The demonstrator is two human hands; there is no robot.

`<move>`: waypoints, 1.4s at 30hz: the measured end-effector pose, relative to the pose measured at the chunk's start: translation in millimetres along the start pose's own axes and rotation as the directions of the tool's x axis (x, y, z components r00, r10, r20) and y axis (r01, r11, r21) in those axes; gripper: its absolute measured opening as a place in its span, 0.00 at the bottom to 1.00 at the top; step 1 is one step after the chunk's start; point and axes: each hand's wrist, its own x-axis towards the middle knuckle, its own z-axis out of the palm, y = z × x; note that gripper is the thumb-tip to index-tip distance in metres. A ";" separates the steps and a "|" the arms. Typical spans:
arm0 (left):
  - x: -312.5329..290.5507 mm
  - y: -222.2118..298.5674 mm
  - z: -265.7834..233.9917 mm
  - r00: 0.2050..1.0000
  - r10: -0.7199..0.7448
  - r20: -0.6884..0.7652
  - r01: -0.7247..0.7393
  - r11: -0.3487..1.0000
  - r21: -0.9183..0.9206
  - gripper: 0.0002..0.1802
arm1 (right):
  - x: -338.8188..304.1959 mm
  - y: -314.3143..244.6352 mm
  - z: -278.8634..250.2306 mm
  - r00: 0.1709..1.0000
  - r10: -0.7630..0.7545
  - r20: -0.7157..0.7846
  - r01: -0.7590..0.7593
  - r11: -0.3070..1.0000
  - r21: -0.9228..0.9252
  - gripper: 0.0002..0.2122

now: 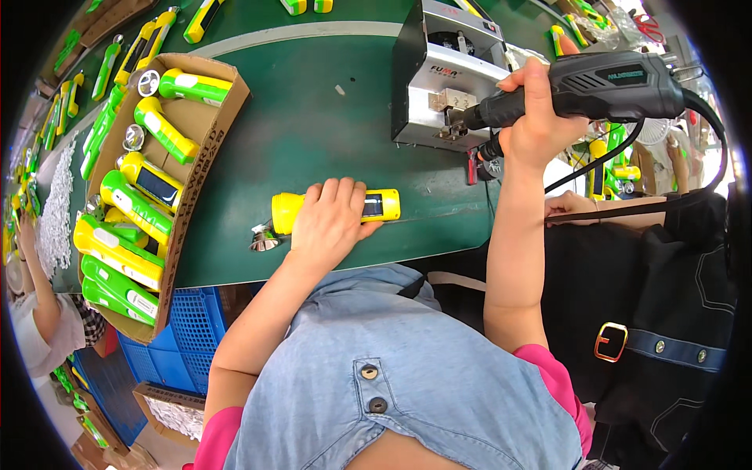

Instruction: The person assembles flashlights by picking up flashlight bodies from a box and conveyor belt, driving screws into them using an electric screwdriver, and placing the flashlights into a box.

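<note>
Yellow flashlight [335, 210] flat on green table [313, 125] w/ left hand [329, 223] pressing on it; right hand [536, 117] clamped round dark ribbed power screwdriver [587, 88].

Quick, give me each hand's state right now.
Left hand: closed over the yellow flashlight, pressing it on the green table.
Right hand: gripping the black electric screwdriver.

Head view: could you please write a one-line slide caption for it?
Left hand presses a yellow plastic flashlight onto the green table; right hand holds a black electric screwdriver.
</note>
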 end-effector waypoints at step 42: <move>3.2 -1.3 3.3 0.997 -0.055 -0.060 0.054 0.998 -0.024 0.28 | -92.3 -41.2 11.4 0.964 0.167 0.208 -0.194 0.974 0.119 0.27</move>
